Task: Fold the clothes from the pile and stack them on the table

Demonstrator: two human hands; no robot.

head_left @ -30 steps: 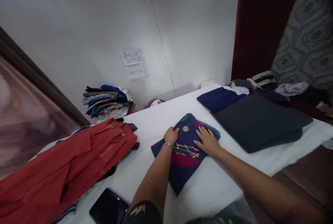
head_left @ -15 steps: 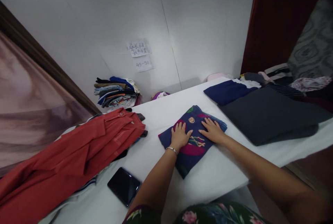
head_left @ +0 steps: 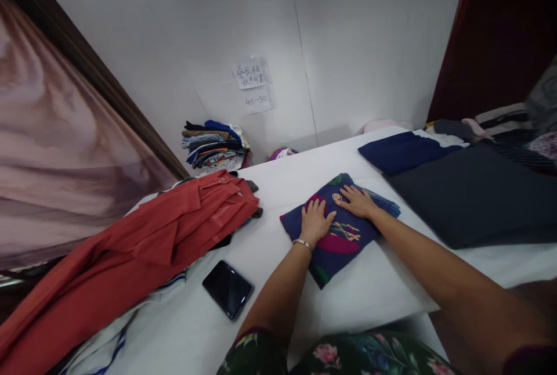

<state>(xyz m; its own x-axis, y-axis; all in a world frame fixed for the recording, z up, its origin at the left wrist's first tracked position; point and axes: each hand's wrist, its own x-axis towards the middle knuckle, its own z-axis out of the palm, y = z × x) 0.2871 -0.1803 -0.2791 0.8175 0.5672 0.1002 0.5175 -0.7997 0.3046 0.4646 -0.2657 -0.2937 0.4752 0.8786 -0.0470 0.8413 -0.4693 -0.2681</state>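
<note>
A folded dark blue garment with magenta and green patches and gold embroidery lies flat on the white-covered table. My left hand presses on its left part, fingers spread, a bracelet at the wrist. Flat on its upper right part rests my right hand, fingers stretched out. Blue layers of cloth show at the garment's right edge beyond that hand. Neither hand grips anything. Left of my left forearm is a black phone, lying face up.
Red trousers lie over other clothes at the left. A stack of folded clothes stands by the wall. On the right are a navy folded cloth, a large dark grey one and more clothes behind. Handwritten paper notes hang on the wall.
The view has turned left, so things sit further right in the picture. My right hand has slid up and inward on the garment, nearer its round gold emblem; my left hand stays almost in place.
</note>
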